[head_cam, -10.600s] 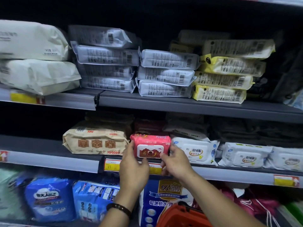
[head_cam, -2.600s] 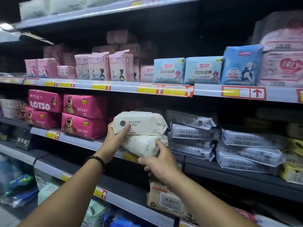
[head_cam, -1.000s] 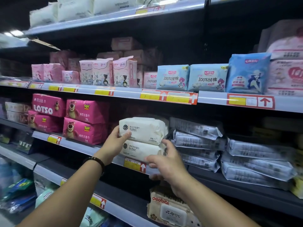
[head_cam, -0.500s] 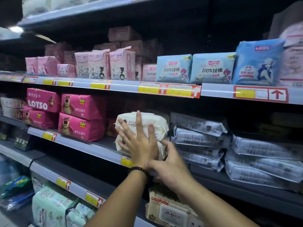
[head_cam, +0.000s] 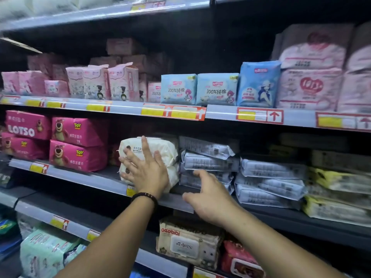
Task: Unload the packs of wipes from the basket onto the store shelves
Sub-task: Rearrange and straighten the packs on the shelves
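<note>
Plainly, the left hand [head_cam: 147,173] grips nothing: its straight, spread fingers press flat against the front of two stacked cream packs of wipes [head_cam: 162,146]. The stack sits on the middle shelf [head_cam: 84,178], at twelve o'clock from the palm, its long axes seemingly running nine to three along the lip. The right hand [head_cam: 208,197], at four o'clock of the left, hangs open and empty near the grey packs [head_cam: 208,163]. Any further shove inward looks best suited to the left hand. No basket is in view.
</note>
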Action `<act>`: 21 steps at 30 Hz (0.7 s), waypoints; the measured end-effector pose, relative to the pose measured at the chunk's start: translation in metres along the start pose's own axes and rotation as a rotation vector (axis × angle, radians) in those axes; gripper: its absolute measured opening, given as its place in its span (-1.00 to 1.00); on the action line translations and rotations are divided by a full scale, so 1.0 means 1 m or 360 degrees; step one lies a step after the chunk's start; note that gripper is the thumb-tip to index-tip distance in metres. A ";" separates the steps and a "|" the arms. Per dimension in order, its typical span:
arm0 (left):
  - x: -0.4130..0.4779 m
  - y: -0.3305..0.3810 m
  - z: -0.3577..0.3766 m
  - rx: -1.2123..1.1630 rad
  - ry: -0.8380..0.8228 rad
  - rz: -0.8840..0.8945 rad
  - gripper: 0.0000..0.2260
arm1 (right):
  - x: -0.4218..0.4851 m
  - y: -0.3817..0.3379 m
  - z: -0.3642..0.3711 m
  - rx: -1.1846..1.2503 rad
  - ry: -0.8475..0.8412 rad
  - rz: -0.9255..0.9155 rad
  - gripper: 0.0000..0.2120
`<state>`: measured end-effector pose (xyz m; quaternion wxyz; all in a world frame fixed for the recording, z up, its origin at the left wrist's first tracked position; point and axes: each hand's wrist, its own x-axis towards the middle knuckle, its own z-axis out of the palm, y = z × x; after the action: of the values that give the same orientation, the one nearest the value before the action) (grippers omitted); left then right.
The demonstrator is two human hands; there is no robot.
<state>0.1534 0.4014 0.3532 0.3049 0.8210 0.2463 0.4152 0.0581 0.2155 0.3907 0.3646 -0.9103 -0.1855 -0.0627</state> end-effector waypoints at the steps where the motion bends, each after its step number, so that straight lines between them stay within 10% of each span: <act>1: -0.010 0.007 -0.008 0.0011 0.0062 0.0088 -0.46 | -0.002 0.006 -0.007 -0.0025 0.0035 0.0028 -0.30; 7: -0.097 0.036 -0.015 0.0352 -0.0078 0.1391 -0.38 | -0.004 0.040 -0.028 -0.0070 0.0188 0.0187 -0.27; 21: -0.079 0.030 0.014 0.0745 -0.0509 0.1199 -0.38 | 0.009 0.058 -0.032 0.0279 0.0270 0.0381 -0.08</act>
<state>0.1273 0.3249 0.3263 -0.0262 0.9536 -0.0318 0.2984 0.0891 0.1573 0.3788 0.4619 -0.8820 -0.0490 -0.0791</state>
